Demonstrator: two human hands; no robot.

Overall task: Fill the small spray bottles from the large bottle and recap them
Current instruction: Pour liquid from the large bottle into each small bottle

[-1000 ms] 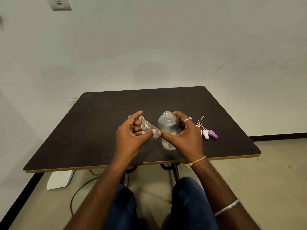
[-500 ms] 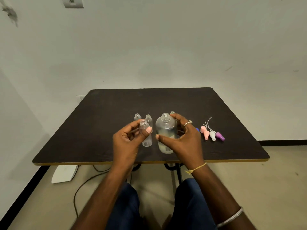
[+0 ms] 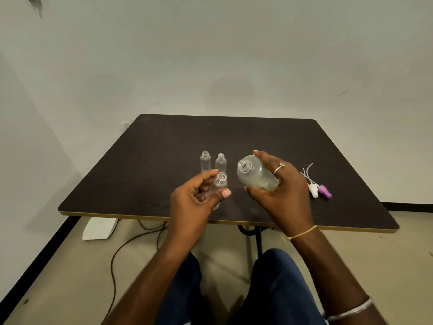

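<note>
Tilted now, large bottle [image 3: 254, 175] in right hand [image 3: 281, 191]; no label readable

The right hand [image 3: 280, 191] has lifted and tipped the large bottle [image 3: 254, 175] — its open mouth now faces left, toward the held small bottle [image 3: 220, 184].

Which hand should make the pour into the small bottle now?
Right. The right hand already holds the large bottle tipped, its open mouth turned toward the small bottle that the left hand holds upright beside it, so the left probably just steadies.
</note>
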